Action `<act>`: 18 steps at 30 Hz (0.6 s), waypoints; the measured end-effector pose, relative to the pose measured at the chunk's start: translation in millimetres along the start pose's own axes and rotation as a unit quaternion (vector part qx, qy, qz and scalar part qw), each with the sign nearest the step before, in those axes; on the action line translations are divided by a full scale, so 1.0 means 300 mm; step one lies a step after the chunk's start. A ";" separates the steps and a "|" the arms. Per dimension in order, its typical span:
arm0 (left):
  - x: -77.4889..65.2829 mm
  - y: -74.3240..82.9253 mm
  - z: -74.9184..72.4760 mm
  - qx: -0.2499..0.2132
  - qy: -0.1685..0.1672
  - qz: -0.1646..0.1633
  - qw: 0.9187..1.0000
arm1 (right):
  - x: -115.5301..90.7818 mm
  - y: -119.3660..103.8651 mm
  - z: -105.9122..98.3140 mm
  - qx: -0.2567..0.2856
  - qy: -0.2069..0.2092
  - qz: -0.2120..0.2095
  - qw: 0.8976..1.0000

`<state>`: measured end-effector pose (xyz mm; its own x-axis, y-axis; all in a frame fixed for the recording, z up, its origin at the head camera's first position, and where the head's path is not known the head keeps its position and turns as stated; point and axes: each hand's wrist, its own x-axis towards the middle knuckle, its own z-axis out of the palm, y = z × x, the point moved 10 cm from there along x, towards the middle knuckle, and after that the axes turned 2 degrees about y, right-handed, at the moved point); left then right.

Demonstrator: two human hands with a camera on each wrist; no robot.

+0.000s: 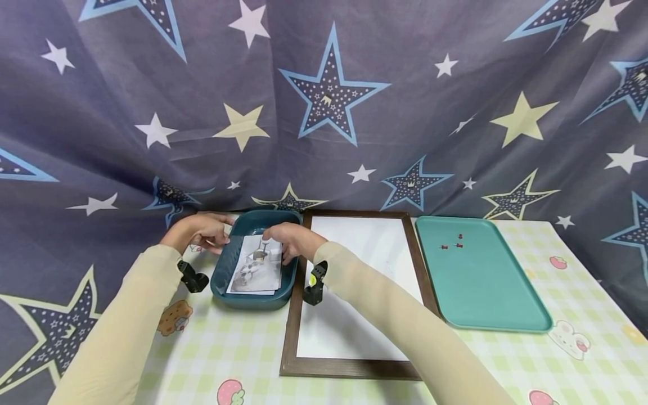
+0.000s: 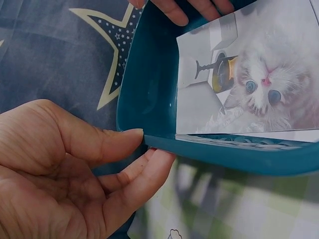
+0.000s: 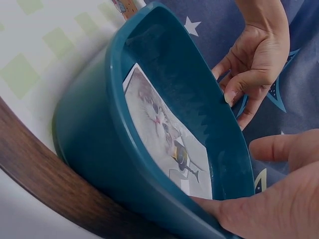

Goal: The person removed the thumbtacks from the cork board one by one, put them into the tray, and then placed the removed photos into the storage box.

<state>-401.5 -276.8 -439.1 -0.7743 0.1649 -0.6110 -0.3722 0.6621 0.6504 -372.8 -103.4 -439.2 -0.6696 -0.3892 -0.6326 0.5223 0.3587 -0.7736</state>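
A dark teal plastic bin point(image 1: 277, 304) stands on the table's left part, holding a small stack of photo prints point(image 1: 255, 270). The top print point(image 2: 271, 74) pictures a white, blue-eyed cat and a glass. My left hand point(image 1: 205, 232) pinches the bin's left rim between thumb and fingers, thumb on top in the left wrist view. Over the bin's right side is my right hand point(image 1: 296, 241), its fingers reaching down inside beside the photos. In the right wrist view, the bin wall partly hides where my right hand point(image 3: 284, 189) meets the photos.
Right of the bin lies a white board with a brown wooden frame point(image 1: 349, 368), under my right forearm. A light teal tray point(image 1: 496, 281) farther right carries several red push pins point(image 1: 459, 245). Behind the checked tablecloth point(image 1: 177, 365) hangs a star-patterned curtain point(image 1: 324, 169).
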 end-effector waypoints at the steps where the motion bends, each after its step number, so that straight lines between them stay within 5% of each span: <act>1: -0.001 0.000 -0.001 -0.001 0.000 0.000 1.000 | -0.002 -0.001 0.000 0.000 0.000 0.000 1.000; 18: 0.001 -0.001 -0.003 0.003 -0.002 -0.006 1.000 | -0.002 -0.001 -0.001 0.001 -0.002 -0.004 1.000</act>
<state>-401.9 -277.4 -439.0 -0.7680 0.1600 -0.6202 -0.3778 0.6688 0.6403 -372.6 -103.1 -438.7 -0.6716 -0.3944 -0.6272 0.5192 0.3535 -0.7781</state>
